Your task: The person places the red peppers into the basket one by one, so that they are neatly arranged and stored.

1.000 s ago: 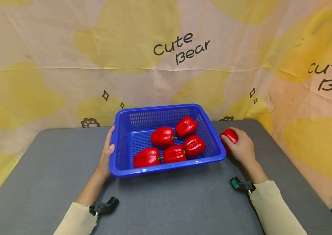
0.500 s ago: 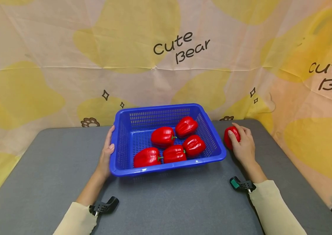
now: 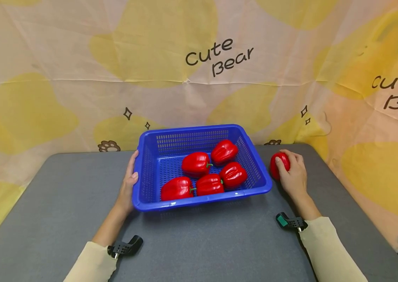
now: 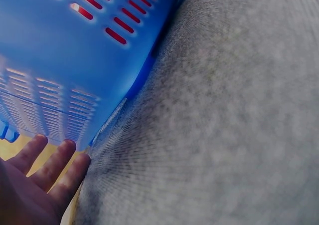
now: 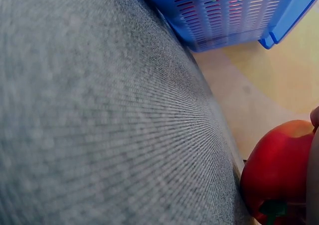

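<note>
A blue plastic basket point(image 3: 199, 199) with slotted walls stands on the table, several red bell peppers point(image 3: 197, 164) lying inside it. My left hand point(image 3: 126, 190) rests against the basket's left end; in the left wrist view its fingers point(image 4: 55, 162) are fairly straight beside the slotted wall. Just right of the basket, my right hand point(image 3: 294, 174) grips another red bell pepper point(image 3: 277, 166) between thumb and fingers. In the right wrist view that bell pepper point(image 5: 276, 170) sits low against the table surface, its green stem showing; most of the hand is cut off there.
The grey table point(image 3: 202, 243) stretches in front of the basket and to both sides. Behind it hangs a yellow and pink printed cloth point(image 3: 156, 58), close to the table's back edge. A black band point(image 3: 126, 246) is worn on each wrist.
The right hand has drawn its bell pepper a little rightward, away from the basket's side, and turned it somewhat. The left hand and basket have stayed in place.
</note>
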A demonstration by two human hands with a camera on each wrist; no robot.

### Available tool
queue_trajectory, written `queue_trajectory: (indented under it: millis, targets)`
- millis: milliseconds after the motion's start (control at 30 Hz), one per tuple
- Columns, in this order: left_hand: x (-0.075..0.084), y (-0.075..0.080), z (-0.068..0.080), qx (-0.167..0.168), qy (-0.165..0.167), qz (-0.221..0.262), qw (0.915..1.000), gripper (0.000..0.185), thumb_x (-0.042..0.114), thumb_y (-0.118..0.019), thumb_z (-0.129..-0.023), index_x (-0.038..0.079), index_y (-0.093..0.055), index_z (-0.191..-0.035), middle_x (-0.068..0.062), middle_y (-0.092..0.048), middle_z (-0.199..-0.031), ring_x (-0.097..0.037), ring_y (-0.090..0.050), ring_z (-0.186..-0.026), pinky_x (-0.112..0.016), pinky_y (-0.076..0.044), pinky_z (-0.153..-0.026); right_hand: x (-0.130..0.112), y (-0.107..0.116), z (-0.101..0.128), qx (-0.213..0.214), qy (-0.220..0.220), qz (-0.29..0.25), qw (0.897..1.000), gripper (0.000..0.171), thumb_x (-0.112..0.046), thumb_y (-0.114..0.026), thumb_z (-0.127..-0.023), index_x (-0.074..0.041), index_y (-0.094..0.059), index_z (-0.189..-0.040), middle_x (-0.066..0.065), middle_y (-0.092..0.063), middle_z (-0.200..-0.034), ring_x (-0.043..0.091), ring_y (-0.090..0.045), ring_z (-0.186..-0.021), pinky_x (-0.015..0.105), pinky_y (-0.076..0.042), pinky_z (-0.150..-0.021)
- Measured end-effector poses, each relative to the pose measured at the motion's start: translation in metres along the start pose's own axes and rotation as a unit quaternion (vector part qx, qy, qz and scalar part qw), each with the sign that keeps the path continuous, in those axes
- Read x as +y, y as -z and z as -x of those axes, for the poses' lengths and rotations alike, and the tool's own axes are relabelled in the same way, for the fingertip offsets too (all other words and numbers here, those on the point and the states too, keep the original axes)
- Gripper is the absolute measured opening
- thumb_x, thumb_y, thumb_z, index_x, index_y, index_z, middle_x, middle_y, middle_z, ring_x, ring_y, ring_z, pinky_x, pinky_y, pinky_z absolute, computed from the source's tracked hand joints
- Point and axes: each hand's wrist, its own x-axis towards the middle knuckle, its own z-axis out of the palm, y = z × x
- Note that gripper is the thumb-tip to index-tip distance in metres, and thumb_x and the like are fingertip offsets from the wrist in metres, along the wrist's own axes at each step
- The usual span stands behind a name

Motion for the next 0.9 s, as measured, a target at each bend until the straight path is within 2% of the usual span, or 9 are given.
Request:
queue_trajectory:
  millis: [267, 500, 767, 900]
  targets:
    - [0.004, -0.001, 0.000, -0.002, -0.008, 0.012, 0.9999, 0.067, 0.033, -0.030, -0.099, 0.029, -0.012, -0.163, -0.012, -0.017, -0.167, -0.027, -0.039, -0.138, -0.023, -0.052, -0.096, -0.003, 0.005, 0.000, -0.001, -0.022, -0.005, 1.000, 0.045, -0.030, -0.053, -0.098, -0.012, -0.053, -0.139, 0.025, -0.048, -0.135, 0.048, -0.053, -0.117, 0.068, -0.045, -0.098]
    - [0.002, -0.001, 0.005, -0.004, -0.001, 0.012, 0.9999, 0.067, 0.031, -0.028, -0.099, 0.027, -0.010, -0.163, -0.015, -0.017, -0.167, -0.028, -0.041, -0.136, -0.024, -0.054, -0.094, -0.004, 0.013, -0.001, 0.018, -0.034, -0.049, 0.998, 0.046, -0.022, -0.058, -0.095, -0.008, -0.052, -0.139, 0.027, -0.050, -0.135, 0.045, -0.050, -0.121, 0.068, -0.044, -0.101]
    - [0.003, 0.000, 0.003, 0.000, 0.000, 0.003, 1.0000, 0.066, 0.031, -0.028, -0.099, 0.029, -0.011, -0.163, -0.012, -0.018, -0.167, -0.032, -0.040, -0.136, -0.026, -0.054, -0.094, -0.038, 0.041, -0.007, 0.074, -0.003, -0.090, 0.993, 0.052, -0.024, -0.066, -0.092, -0.008, -0.053, -0.139, 0.025, -0.052, -0.138, 0.040, -0.050, -0.123, 0.071, -0.044, -0.099]
    - [0.003, -0.001, 0.000, -0.001, 0.006, 0.016, 0.9998, 0.066, 0.028, -0.029, -0.099, 0.029, -0.011, -0.163, -0.011, -0.017, -0.168, -0.034, -0.038, -0.137, -0.027, -0.054, -0.095, -0.059, 0.050, -0.006, 0.081, 0.019, -0.102, 0.991, 0.054, -0.024, -0.068, -0.091, -0.010, -0.053, -0.140, 0.020, -0.052, -0.140, 0.033, -0.050, -0.124, 0.069, -0.046, -0.098]
